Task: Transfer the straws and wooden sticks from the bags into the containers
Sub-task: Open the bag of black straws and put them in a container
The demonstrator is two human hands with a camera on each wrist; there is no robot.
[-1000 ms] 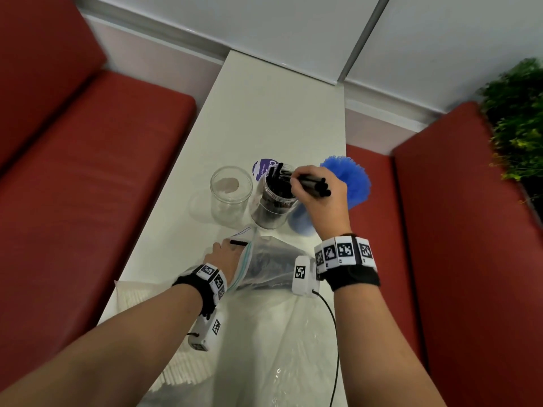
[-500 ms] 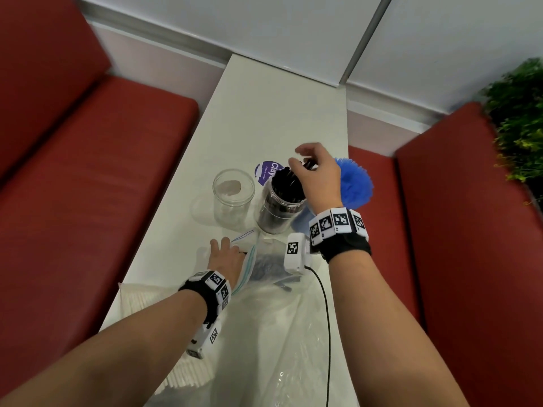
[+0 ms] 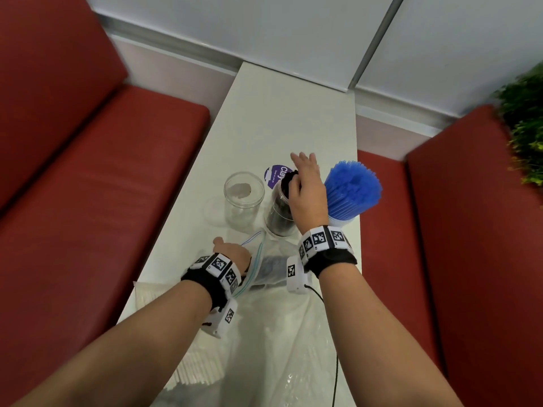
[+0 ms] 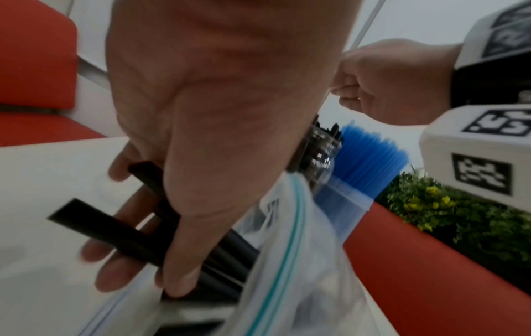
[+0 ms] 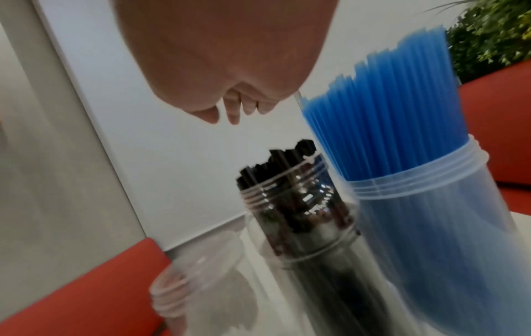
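Note:
My right hand (image 3: pixel 304 174) hovers over the clear jar of black straws (image 3: pixel 277 215), its fingers loose and holding nothing; the right wrist view shows those fingertips (image 5: pixel 229 113) hanging above the straw tops (image 5: pixel 287 159). At the mouth of the zip bag (image 3: pixel 264 268) my left hand (image 3: pixel 232 252) pinches a few black straws (image 4: pixel 115 231) between thumb and fingers (image 4: pixel 109 257). More black straws lie inside the bag (image 4: pixel 287 261). An empty clear jar (image 3: pixel 244 201) stands to the left of the black-straw jar.
A jar packed with blue straws (image 3: pixel 352 186) stands right of my right hand, near the table edge. A purple lid (image 3: pixel 276 174) lies behind the jars. White sticks (image 3: pixel 194 362) and a clear plastic bag (image 3: pixel 279 348) lie near me. Red benches flank the narrow table (image 3: pixel 293 113).
My right hand tipped its bundle of black straws into the jar, let go and opened above it. My left hand shifted onto the bag mouth and took hold of straws.

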